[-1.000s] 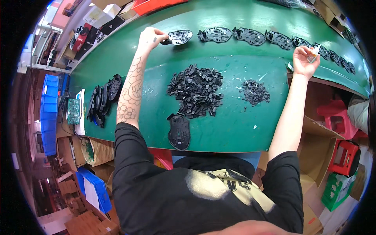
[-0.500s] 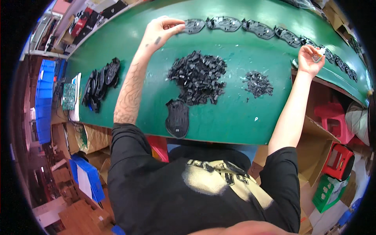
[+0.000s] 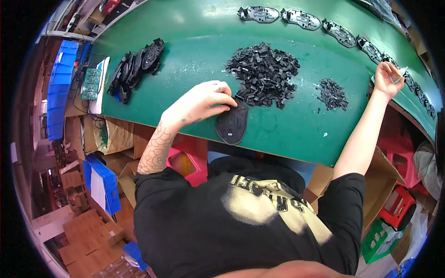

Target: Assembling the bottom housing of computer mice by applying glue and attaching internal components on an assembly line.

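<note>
My left hand (image 3: 201,103) is at the table's near edge, thumb and fingers closed on the upper end of a black mouse-shaped plastic shell (image 3: 231,125). That shell lies on the green table, its end partly hidden by my fingertips. Out at the right, my right hand (image 3: 387,82) is closed round a small clear and orange thing (image 3: 396,78) whose kind I cannot make out. It is beside a curved row of similar shells with fittings inside, such as this shell (image 3: 301,19) and this leftmost shell (image 3: 258,14).
Beyond the near shell is a large heap of small black plastic pieces (image 3: 263,74). A smaller heap of tiny dark parts (image 3: 332,94) lies right of it. Stacked black shells (image 3: 134,69) and a green circuit board (image 3: 91,84) are at the left. Pink stools stand below the table.
My left hand has let go of the leftmost shell in the far row and come back to the near shell. My right hand stays by the row. The whole view has shifted.
</note>
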The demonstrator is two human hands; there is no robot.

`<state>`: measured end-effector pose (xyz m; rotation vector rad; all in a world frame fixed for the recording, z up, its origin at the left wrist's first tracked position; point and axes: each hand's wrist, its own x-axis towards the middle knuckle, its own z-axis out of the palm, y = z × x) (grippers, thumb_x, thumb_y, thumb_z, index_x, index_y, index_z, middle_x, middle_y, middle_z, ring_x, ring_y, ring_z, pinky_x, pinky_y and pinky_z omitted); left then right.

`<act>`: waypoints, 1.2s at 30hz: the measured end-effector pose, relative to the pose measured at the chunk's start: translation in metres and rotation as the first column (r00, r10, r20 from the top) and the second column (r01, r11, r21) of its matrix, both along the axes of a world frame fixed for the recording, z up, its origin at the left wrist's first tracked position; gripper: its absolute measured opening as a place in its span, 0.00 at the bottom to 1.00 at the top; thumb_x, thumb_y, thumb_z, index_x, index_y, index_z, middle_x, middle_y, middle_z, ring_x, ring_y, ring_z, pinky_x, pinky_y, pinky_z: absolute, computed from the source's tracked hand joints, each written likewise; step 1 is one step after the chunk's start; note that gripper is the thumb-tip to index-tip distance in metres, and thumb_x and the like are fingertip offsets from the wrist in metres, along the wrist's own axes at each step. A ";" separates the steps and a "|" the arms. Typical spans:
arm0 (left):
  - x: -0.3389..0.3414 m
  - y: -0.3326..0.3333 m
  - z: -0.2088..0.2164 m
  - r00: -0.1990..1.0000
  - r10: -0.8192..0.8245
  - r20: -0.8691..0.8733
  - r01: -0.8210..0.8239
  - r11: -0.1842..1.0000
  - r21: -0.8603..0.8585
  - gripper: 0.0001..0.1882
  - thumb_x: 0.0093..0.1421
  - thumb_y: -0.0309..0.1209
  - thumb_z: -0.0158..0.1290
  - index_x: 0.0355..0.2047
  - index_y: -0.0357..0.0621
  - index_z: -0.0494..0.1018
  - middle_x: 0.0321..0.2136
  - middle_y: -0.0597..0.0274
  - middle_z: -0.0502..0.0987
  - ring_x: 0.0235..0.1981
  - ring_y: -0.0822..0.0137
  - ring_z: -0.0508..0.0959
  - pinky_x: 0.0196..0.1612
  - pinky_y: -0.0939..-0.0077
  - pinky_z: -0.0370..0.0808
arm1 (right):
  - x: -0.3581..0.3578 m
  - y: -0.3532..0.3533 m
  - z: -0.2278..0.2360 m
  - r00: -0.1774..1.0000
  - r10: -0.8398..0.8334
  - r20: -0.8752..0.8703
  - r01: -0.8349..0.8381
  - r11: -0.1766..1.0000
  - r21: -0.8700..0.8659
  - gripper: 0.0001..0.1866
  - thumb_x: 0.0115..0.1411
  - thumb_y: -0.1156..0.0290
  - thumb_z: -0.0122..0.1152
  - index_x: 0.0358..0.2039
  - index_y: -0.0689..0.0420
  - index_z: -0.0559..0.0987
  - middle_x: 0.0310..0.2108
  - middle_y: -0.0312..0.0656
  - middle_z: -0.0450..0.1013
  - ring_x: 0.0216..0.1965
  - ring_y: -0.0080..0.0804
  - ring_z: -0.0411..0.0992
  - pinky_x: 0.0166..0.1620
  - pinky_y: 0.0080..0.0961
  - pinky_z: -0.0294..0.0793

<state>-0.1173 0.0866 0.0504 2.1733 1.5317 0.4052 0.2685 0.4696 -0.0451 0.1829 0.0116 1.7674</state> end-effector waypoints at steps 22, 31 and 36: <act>-0.139 0.122 0.030 0.891 0.452 0.051 -0.449 0.856 0.255 0.08 0.50 0.24 0.59 0.32 0.38 0.79 0.26 0.59 0.79 0.28 0.71 0.77 0.33 0.80 0.72 | -0.004 -0.012 0.008 0.997 -0.066 0.027 0.065 0.997 0.040 0.16 0.49 0.67 0.61 0.34 0.63 0.70 0.22 0.32 0.65 0.27 0.25 0.63 0.32 0.22 0.59; -0.174 0.183 -0.032 0.833 0.553 0.008 -0.549 0.827 0.119 0.09 0.50 0.30 0.59 0.32 0.40 0.80 0.28 0.57 0.81 0.29 0.71 0.79 0.38 0.77 0.74 | -0.007 -0.013 0.004 0.999 -0.049 0.015 0.048 0.998 0.040 0.15 0.49 0.66 0.64 0.32 0.62 0.73 0.22 0.31 0.68 0.28 0.24 0.65 0.31 0.22 0.61; -0.179 0.182 -0.033 0.845 0.534 0.012 -0.529 0.833 0.164 0.11 0.50 0.30 0.59 0.33 0.40 0.80 0.28 0.57 0.81 0.31 0.69 0.79 0.38 0.77 0.74 | -0.011 -0.012 0.008 0.998 -0.054 0.043 0.051 0.995 0.084 0.15 0.48 0.67 0.65 0.32 0.62 0.74 0.22 0.31 0.69 0.28 0.24 0.66 0.31 0.22 0.61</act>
